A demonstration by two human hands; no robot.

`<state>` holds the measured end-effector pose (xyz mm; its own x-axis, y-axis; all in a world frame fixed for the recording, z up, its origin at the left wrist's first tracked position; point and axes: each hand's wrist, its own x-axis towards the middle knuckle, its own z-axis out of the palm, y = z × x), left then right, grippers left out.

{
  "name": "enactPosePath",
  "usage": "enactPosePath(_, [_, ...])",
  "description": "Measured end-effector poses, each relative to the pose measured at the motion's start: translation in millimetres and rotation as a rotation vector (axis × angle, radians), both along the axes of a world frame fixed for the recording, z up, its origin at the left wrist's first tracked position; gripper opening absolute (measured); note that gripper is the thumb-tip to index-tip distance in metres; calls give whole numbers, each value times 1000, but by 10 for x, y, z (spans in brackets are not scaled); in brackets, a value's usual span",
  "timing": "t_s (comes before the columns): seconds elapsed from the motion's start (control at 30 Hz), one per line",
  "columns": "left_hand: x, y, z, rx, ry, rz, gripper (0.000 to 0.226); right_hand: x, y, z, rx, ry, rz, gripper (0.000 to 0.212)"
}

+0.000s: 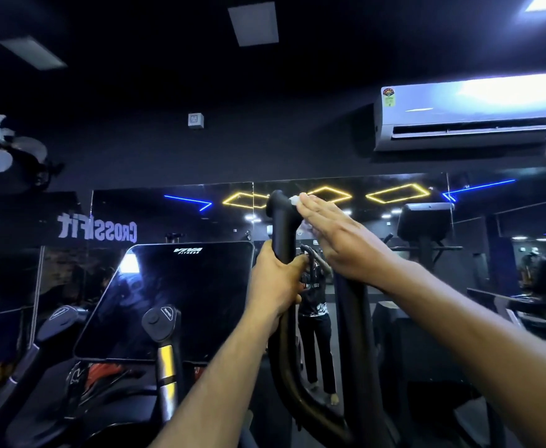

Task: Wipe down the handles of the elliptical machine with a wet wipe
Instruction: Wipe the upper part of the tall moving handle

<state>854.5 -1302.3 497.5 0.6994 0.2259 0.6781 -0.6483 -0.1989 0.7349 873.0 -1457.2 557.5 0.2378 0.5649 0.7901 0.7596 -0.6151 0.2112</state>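
1. Head view: a black handle [281, 227] of the elliptical rises upright at centre frame, its angled top end just beside the wipe

2. Left hand [273, 282] grips the handle below its top, fingers curled round the shaft, thumb side toward the camera

3. Right hand [333, 234] lies with fingers straight and together, flat against the right side of the handle's upper part

4. A white wipe [294, 200] shows at the right fingertips, pressed between that hand and the handle top; a further pale patch of it shows under the palm edge. Most of the wipe is hidden by the hand

5. Below the left hand the handle curves down and to the right into the machine frame; a second dark upright bar [352, 318] stands just right of it, behind the right forearm

6. Left of the handle sits the dark console [174, 299], tilted back, screen unlit, with a white logo at its top edge

7. In front of the console a short grip [165, 321] with a yellow band on its stem stands upright

8. A mirror [168, 218] spans the wall behind, showing reversed white lettering, blue and yellow light strips and a standing person's reflection

9. An air conditioner [465, 118] is mounted high at right; a fan [3, 143] at far left
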Motion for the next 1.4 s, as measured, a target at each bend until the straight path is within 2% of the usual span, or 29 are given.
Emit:
enactPosePath(0.23, [-42, -1, 3, 0, -2, 0, 21, -76, -410, -45, -94, -171, 125, 44])
enactPosePath(0.37, [-157, -25, 21, -45, 17, -50, 31, -76, -429, 50, 82, -197, 87, 37])
enactPosePath(0.4, [-166, -20, 21, -45, 22, -48, 35, -98, -367, 25, 116, -128, 89, 42])
enactPosePath(0.47, [-168, -11, 18, -41, 18, -35, 38, -114, -210, -135, 70, 55, 49, 67])
enactPosePath(0.53, [-172, -10, 19, -26, 11, -8, 38, -142, -133, -307, 22, 68, -1, 78])
enactPosePath(0.7, [-198, -32, -7, -44, 14, -6, 39, -222, -404, -506, -138, -159, -135, 77])
enactPosePath(0.9, [-178, -28, 11, -36, 13, 21, 37, -89, -202, -198, -77, 13, -123, 83])
enactPosePath(1.07, [-180, -31, -5, -38, 19, 27, 37, -155, -424, -222, -348, -226, -199, 76])
enactPosePath(1.13, [-184, -39, -3, -41, 23, 27, 35, -190, -591, -260, -408, -254, -181, 74])
enactPosePath(1.33, [-182, -40, 8, -39, 34, 40, 39, -118, -341, -158, -274, -195, -121, 76])
enactPosePath(1.4, [-188, -36, 9, -25, 34, 59, 41, -111, -317, -148, -300, -238, -144, 78])
